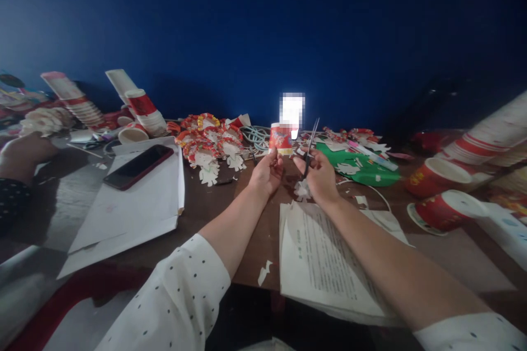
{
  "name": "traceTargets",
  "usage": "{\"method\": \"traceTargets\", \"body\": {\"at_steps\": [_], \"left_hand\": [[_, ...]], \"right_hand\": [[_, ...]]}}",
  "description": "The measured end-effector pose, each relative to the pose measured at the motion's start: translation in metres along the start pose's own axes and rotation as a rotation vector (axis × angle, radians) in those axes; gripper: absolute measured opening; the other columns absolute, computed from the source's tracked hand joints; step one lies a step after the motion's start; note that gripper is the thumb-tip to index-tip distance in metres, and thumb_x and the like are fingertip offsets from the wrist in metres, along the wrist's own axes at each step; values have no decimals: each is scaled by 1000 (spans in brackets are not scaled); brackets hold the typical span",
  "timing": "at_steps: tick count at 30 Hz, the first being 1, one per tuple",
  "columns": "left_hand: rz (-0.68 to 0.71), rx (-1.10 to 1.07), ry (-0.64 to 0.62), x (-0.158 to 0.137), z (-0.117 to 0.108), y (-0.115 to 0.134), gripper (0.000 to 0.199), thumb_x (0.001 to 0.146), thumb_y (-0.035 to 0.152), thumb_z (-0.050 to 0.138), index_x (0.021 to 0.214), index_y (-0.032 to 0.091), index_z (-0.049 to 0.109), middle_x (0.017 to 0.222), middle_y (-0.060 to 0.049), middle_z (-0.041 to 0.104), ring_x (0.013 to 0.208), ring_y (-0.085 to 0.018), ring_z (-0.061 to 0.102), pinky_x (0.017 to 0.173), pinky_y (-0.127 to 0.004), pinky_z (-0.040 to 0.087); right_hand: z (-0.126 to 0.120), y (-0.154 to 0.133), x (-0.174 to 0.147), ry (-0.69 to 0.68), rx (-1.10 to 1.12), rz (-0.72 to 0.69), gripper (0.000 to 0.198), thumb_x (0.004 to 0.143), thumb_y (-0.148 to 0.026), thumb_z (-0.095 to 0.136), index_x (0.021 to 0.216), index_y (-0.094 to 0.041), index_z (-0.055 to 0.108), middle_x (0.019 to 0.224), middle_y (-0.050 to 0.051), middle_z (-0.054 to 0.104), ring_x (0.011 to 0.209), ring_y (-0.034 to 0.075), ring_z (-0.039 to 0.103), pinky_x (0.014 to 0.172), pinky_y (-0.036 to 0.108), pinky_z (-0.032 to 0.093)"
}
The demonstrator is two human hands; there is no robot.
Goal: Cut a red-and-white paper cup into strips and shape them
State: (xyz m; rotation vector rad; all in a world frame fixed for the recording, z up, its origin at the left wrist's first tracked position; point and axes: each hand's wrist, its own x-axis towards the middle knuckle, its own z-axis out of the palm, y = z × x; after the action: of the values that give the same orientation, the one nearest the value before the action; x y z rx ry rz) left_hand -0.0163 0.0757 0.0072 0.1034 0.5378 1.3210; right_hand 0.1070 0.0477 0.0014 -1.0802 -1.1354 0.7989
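Left hand [267, 175] has the cup [280, 140] pinched at its lower end, right hand [321, 176] grips scissors [307, 162] beside it (pointing up, not touching), so I'd guess it's cutting time and the next snip wants a steady cup.

No word or number can be made out. The printed pages [325, 255] at the near right carry a short greenish heading above rows of small dark characters, too blurred to read. The red paper cup [280, 138] at the far middle bears pale markings, and the tipped cup [438, 213] and upright cup [424, 178] at right have yellow ones, all illegible.
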Motion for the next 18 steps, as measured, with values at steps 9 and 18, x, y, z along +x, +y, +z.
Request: {"method": "traceTargets", "body": {"at_steps": [9,18], "left_hand": [[-67,125,-95,-3,-2,-14,11,85,9,59,75,9,63,63,-2,61,53,-5,58,55,-13,53],[-61,149,-12,2,-4,-5,10,81,8,64,71,10,61,57,1,58,47,-4,55,48,-13,50]], "right_hand": [[-6,11,14,50,219,129,45,61,-37,77,99,-22,60,69,-6,61,47,7,47,43,21,36],[-14,7,19,74,279,118,38,59,-30,78,91,-22,60,67,-7,57,50,7,47,39,18,32]]}}
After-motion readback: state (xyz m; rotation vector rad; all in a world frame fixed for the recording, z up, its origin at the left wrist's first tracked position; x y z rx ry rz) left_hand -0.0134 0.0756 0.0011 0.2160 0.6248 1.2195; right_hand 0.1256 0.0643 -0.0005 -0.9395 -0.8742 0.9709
